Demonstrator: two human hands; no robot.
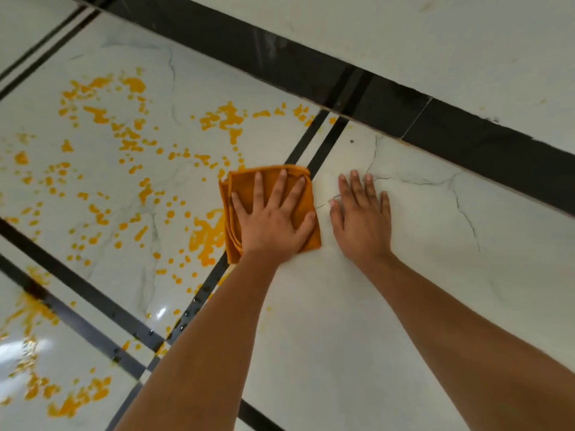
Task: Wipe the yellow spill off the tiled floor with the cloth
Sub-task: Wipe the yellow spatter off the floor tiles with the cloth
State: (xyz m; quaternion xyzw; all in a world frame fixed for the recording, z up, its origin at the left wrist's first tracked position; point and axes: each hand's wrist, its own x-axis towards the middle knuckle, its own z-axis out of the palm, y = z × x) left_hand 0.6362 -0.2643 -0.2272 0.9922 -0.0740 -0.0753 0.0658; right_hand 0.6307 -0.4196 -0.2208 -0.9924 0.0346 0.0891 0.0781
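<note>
A folded orange cloth (241, 185) lies flat on the white marble-look floor tile (420, 275), at the right edge of the yellow spill (208, 236). My left hand (273, 222) presses down on the cloth with palm flat and fingers spread. Yellow drops and blotches are scattered across the tile to the left of the cloth and onto the near-left tiles (71, 402). My right hand (362, 219) rests flat on the bare tile just right of the cloth, fingers apart, holding nothing. The tile under my right hand shows no yellow.
Black double inlay strips (314, 152) run between the tiles, one pair passing under the cloth. A wide black skirting band (389, 101) runs along the far side, with a pale surface (435, 35) beyond it. The near-left tiles look wet and glossy.
</note>
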